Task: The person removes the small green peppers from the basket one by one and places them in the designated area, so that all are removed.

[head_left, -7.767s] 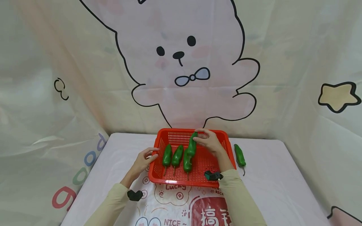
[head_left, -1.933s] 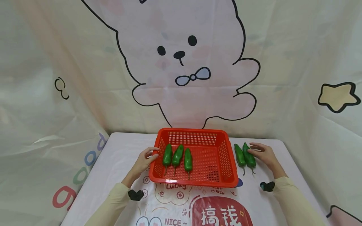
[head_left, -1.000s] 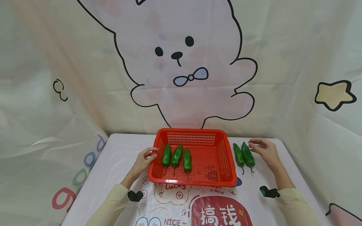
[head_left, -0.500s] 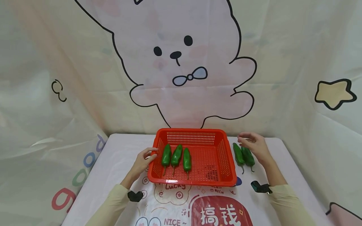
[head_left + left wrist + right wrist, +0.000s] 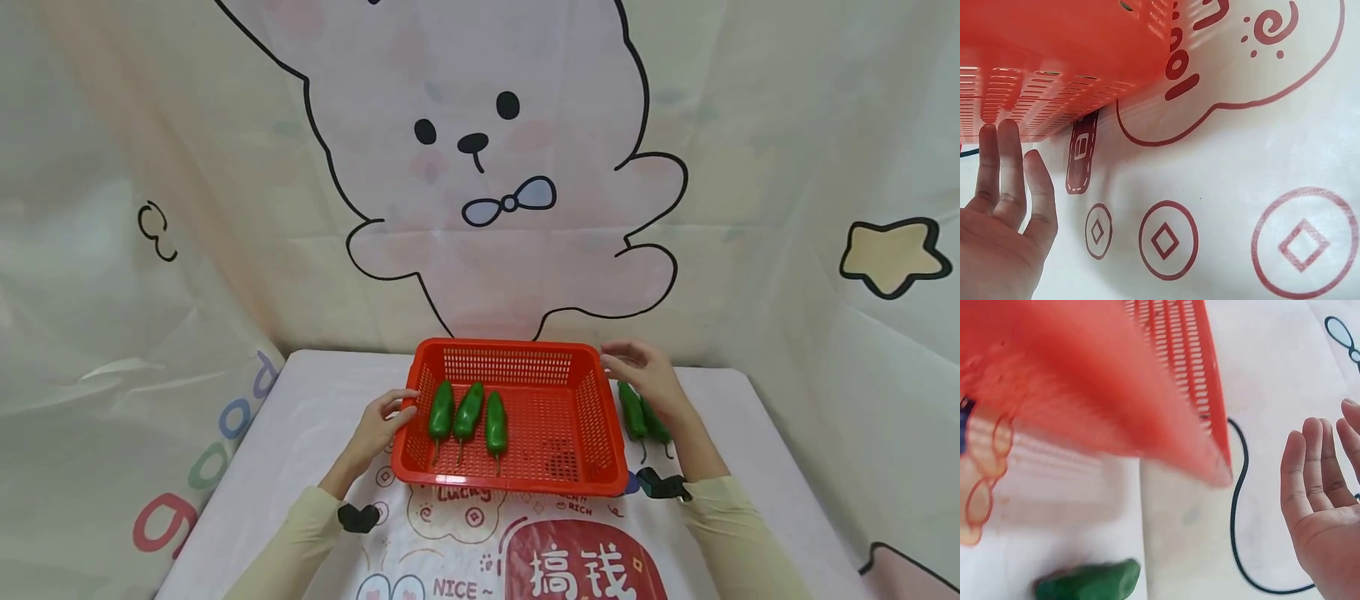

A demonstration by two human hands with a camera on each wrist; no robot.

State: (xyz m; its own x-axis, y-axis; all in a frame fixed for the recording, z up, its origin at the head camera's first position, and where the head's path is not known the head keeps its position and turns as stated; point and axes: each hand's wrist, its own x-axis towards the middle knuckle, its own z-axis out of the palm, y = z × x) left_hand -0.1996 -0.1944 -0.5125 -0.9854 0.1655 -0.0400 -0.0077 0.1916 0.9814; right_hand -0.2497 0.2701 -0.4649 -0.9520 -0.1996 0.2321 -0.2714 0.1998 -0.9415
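Sitting on the far middle of the worktop (image 5: 337, 371), the red basket (image 5: 510, 486) looks light and slightly springy, best held by its rim. The left hand (image 5: 375, 425) touches its left side with straight, slightly parted fingers; the right hand (image 5: 651, 379), fingers extended and grasping nothing, is near its far right corner. Three inner peppers (image 5: 468, 412) and two outer peppers (image 5: 633, 410) rightward seem firm, slippery: grip mid-body.
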